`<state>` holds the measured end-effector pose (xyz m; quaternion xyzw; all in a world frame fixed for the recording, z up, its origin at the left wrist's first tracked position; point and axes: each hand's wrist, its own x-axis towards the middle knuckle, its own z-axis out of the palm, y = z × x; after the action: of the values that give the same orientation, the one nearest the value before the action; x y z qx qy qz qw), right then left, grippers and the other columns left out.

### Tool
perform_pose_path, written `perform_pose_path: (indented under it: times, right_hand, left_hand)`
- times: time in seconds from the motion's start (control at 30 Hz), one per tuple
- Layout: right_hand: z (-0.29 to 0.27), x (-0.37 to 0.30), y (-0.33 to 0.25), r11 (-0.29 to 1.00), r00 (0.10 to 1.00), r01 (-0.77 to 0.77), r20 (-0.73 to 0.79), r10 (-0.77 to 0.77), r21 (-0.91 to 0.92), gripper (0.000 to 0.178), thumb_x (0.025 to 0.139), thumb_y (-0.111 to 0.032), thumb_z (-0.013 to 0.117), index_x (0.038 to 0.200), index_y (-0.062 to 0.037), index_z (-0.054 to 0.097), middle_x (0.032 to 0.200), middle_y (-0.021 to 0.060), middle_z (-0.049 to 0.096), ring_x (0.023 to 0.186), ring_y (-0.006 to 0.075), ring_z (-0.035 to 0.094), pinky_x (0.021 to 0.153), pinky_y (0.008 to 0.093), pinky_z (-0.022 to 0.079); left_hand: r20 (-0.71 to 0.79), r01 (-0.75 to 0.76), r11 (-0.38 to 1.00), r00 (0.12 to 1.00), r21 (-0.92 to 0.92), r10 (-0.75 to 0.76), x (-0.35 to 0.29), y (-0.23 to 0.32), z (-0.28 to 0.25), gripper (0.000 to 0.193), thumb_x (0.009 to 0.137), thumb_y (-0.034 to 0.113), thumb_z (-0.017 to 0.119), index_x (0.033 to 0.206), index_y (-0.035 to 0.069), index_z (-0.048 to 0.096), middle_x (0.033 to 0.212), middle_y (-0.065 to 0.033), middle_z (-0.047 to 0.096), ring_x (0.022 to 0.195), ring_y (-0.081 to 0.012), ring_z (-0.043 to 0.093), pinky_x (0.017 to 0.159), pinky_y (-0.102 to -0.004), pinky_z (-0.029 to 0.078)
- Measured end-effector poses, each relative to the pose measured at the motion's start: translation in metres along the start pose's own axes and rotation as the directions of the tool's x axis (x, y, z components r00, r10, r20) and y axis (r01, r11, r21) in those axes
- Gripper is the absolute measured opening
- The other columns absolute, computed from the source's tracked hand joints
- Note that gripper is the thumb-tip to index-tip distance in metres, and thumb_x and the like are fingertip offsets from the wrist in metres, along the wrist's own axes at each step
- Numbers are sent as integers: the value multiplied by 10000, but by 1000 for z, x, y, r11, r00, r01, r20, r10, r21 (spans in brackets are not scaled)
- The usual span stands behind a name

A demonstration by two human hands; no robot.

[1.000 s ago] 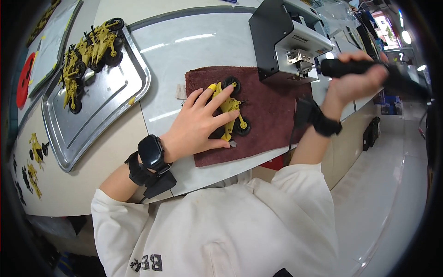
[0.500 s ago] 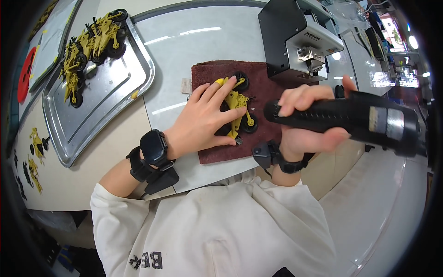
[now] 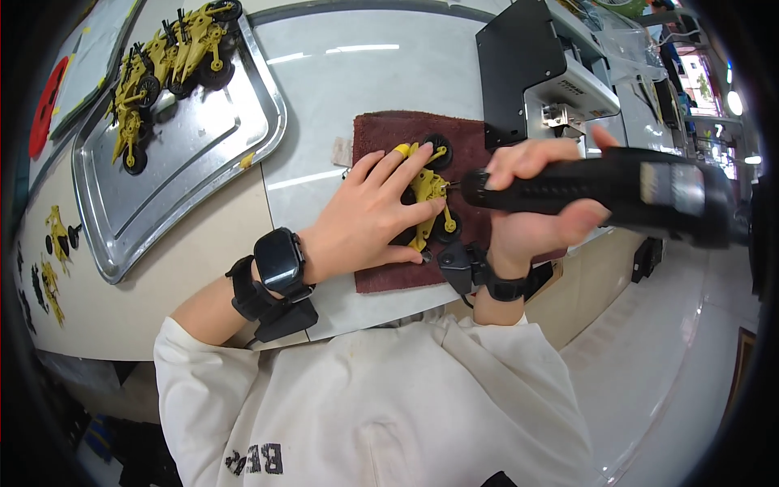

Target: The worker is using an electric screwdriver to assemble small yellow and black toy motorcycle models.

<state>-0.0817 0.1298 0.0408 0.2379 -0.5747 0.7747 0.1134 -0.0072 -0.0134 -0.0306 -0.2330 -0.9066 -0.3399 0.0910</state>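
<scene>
While the left hand [image 3: 377, 211] lies spread over a yellow model motorcycle [image 3: 430, 185] on a maroon cloth [image 3: 383, 123], the right hand [image 3: 527, 183] grips a thick black handheld tool [image 3: 617, 191] to the right of it, fingers wrapped around the barrel. The model rests on its side atop the bench [image 3: 219, 268], its long axis running from the far side of the cloth toward the person, its black wheels turned to the right. The tool lies almost square across that line, its narrow metal tip pointing left at about the middle of the model's right side; whether tip and model touch is too small to tell. The left hand is the nearer of the two, its fingertips on the yellow frame, while the right hand stands clear of the model, with the tool's nose between them. Farther left, more yellow models [image 3: 191, 53] sit clustered in a metal tray [image 3: 203, 166]; beyond the right hand stands a black-sided machine [image 3: 519, 73].
</scene>
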Motion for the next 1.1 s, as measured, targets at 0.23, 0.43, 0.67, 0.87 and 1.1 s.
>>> perform_pose_path:
  times: [0.23,0.43,0.67,0.87,1.1]
  right_hand:
    - [-2,-3,7,999,999,-8,38,9,-45,914,736,-615,630,1245,28,227,706,106,547,506,166,547,499,271,495]
    - [1,-3,19,1000,998,-6,64,7,-9,815,765,-529,660,1210,54,304,696,95,543,511,151,550,486,256,472]
    - [-3,-1,21,1000,996,-31,85,30,-1,809,755,-526,674,1195,47,309,711,98,553,521,154,559,497,260,473]
    - [-14,8,10,984,989,95,126,-76,-150,870,750,-684,546,1166,44,315,656,94,561,491,163,557,494,290,478]
    - [-71,99,-32,883,898,291,-213,-385,-368,728,822,-674,411,1199,-55,358,602,96,519,436,194,499,458,317,455]
  left_hand:
    - [-1,11,1000,1000,-12,-11,-1,-1,1,615,572,389,773,1128,206,586,1429,-195,271,1218,-361,368,991,-455,291]
    - [2,6,1000,1000,-1,-6,-2,-2,3,619,574,394,772,1131,202,584,1432,-192,265,1221,-360,365,994,-460,293]
    - [4,-4,1000,1000,-1,4,-1,0,1,604,584,375,777,1129,195,585,1420,-196,282,1219,-366,367,994,-464,293]
    - [-3,10,1000,1000,8,-10,-2,-1,1,584,593,345,779,1122,188,587,1401,-201,306,1206,-361,381,976,-452,302]
    - [8,0,1000,1000,29,0,1,1,0,593,589,366,778,1125,201,586,1397,-195,314,1196,-353,389,965,-439,305]
